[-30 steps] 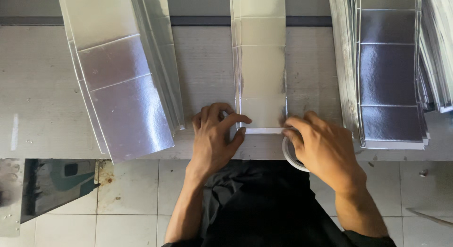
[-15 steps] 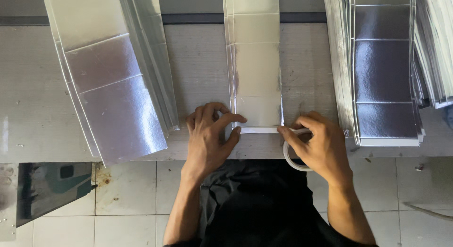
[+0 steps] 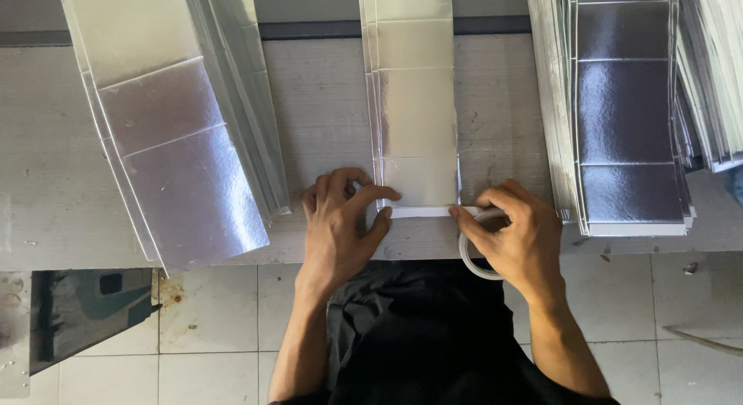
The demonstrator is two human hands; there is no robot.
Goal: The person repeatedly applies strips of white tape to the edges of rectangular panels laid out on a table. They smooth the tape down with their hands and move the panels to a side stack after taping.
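With the left hand (image 3: pixel 340 223) pressing the tape strip (image 3: pixel 422 211) flat at the 6 o'clock edge of the centre foil sheet (image 3: pixel 418 111), keep the right hand (image 3: pixel 515 235), pinching the tape roll (image 3: pixel 474 254), pulling level toward 3 o'clock.

On the table (image 3: pixel 62 196) three piles of foil sheets lie side by side. The left pile (image 3: pixel 178 142) lies tilted, well apart from the middle pile (image 3: pixel 414 103). The right pile (image 3: pixel 627 111) lies near the middle one, and more sheets (image 3: pixel 712 72) lie at its right. The left hand (image 3: pixel 340 219) rests at the near left corner of the middle pile, the right hand (image 3: pixel 515 235) at the near right corner. Between them a strip of tape (image 3: pixel 422 211) lies along the near edge. The tape roll (image 3: pixel 476 250) is under the right hand, over the table's near edge.
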